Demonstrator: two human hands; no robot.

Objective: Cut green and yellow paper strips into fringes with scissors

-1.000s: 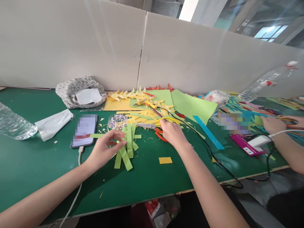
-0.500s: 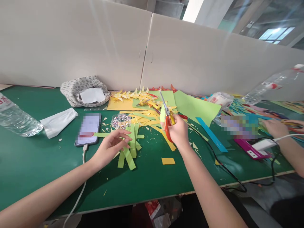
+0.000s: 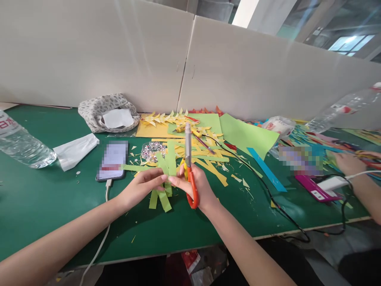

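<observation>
My right hand (image 3: 199, 186) grips orange-handled scissors (image 3: 189, 167), blades closed and pointing up and away. Its fingertips meet my left hand (image 3: 142, 186) over a bunch of green paper strips (image 3: 166, 163) that both hands pinch; the strips fan out on the green table (image 3: 44, 198). Behind them lie yellow strips and cut yellow arrow shapes (image 3: 166, 118) on yellow and green sheets.
A phone (image 3: 113, 159) on a white cable lies left of the strips. Water bottle (image 3: 22, 145), white tissue (image 3: 76, 149) and a patterned cloth bag (image 3: 108, 111) sit at left. A black cable (image 3: 268, 190) runs right. Another person's hand (image 3: 349, 163) works at right among coloured paper.
My right hand picked the scissors up from the table, raised them and brought them left to the green strips. My left hand stayed on the strips and now meets the right.
</observation>
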